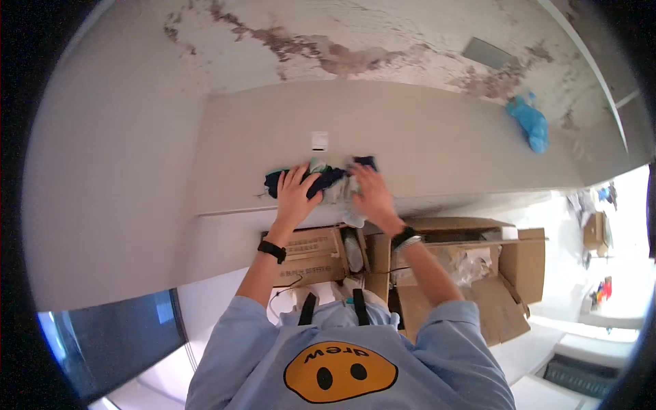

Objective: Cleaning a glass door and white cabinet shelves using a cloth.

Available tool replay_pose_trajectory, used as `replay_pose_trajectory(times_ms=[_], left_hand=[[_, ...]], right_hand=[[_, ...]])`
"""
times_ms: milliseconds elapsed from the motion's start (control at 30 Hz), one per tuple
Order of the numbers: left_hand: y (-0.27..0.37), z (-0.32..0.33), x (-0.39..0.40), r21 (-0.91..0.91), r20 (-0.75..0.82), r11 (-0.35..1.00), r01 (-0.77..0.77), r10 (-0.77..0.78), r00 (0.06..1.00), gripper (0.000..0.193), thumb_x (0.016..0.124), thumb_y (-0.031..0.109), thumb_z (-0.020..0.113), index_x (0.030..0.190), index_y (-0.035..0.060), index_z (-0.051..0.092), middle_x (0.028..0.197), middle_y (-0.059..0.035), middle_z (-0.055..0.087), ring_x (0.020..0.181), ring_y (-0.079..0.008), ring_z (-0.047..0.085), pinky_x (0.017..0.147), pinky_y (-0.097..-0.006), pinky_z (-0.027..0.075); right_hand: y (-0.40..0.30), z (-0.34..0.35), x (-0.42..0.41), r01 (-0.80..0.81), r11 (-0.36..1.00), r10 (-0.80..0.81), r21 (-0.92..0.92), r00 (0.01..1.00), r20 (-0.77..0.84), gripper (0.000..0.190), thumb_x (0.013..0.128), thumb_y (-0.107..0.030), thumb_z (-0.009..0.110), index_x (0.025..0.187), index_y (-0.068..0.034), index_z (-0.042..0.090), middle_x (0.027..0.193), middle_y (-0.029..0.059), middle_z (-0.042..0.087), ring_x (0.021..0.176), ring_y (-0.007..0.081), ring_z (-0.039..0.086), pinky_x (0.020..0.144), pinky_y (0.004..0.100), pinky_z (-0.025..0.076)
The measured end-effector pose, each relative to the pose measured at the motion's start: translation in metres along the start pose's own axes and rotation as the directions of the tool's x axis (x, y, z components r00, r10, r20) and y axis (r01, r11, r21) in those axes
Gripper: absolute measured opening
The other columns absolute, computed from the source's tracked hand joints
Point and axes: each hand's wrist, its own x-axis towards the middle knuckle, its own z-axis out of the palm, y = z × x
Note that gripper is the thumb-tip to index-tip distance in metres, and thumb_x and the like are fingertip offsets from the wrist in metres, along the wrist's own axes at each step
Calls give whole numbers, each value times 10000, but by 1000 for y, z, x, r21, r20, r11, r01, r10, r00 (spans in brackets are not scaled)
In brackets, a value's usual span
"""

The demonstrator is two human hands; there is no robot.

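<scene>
A crumpled dark navy cloth (328,180) with white and green parts lies at the front of a beige ledge (256,133). My left hand (297,192) is over its left half, with the dark fabric between thumb and fingers. Blurred by motion, my right hand (373,192) is at the right end, its fingertips by a small navy part (365,162). Pale fabric (353,218) hangs below that hand, over the ledge's front edge. Whether the right fingers grip any of it cannot be made out.
Behind the cloth is a small white plate (320,141). A blue plastic bag (532,124) is at the far right, near a peeling wall (348,56). Open cardboard boxes (476,297) stand below the ledge, close to my legs. A dark screen-like panel (118,343) is at lower left.
</scene>
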Motion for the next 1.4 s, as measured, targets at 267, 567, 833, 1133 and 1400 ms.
replay_pose_trajectory(times_ms=[267, 567, 833, 1133, 1400], left_hand=[[-169, -105, -40, 208, -239, 902, 379, -329, 914, 386, 698, 246, 586, 1059, 112, 561, 1187, -156, 468, 1078, -329, 434, 893, -441, 342], [-161, -106, -38, 299, -258, 866, 401, -331, 908, 388, 704, 243, 567, 1065, 104, 548, 1171, -145, 469, 1061, -320, 440, 895, -427, 346], [-168, -94, -36, 324, -224, 873, 364, -303, 926, 415, 686, 220, 597, 1081, 107, 537, 1156, -160, 469, 1055, -330, 439, 882, -437, 349], [-184, -97, -48, 440, -157, 832, 336, -298, 942, 410, 775, 236, 527, 1160, 101, 488, 1174, -187, 463, 1073, -357, 425, 913, -442, 328], [-206, -91, -64, 478, -140, 799, 365, -341, 930, 381, 833, 248, 463, 1184, 101, 463, 1195, -190, 440, 1103, -353, 406, 926, -442, 325]], right_hand=[[194, -76, -10, -462, 886, 462, 32, 876, -136, 521, 750, -93, 458, 1246, 11, 337, 1251, 208, 387, 1146, 345, 378, 964, 388, 312], [172, -33, 107, -310, 940, 319, -142, 947, 41, 494, 785, -99, 469, 1243, 23, 329, 1281, 210, 347, 1185, 327, 333, 987, 371, 276], [-105, 149, 244, 668, 511, -632, -541, 719, 290, 517, 757, -228, 478, 1187, 52, 407, 1210, 239, 422, 1142, 343, 389, 984, 416, 279], [-145, 162, 279, 393, 900, -408, 188, 912, 43, 470, 726, -280, 517, 1117, -21, 492, 1243, 156, 424, 1148, 311, 389, 956, 424, 311], [106, 39, 264, 271, 960, -275, 73, 959, 60, 478, 758, -244, 488, 1165, 2, 440, 1200, 181, 454, 1112, 322, 422, 957, 376, 327]])
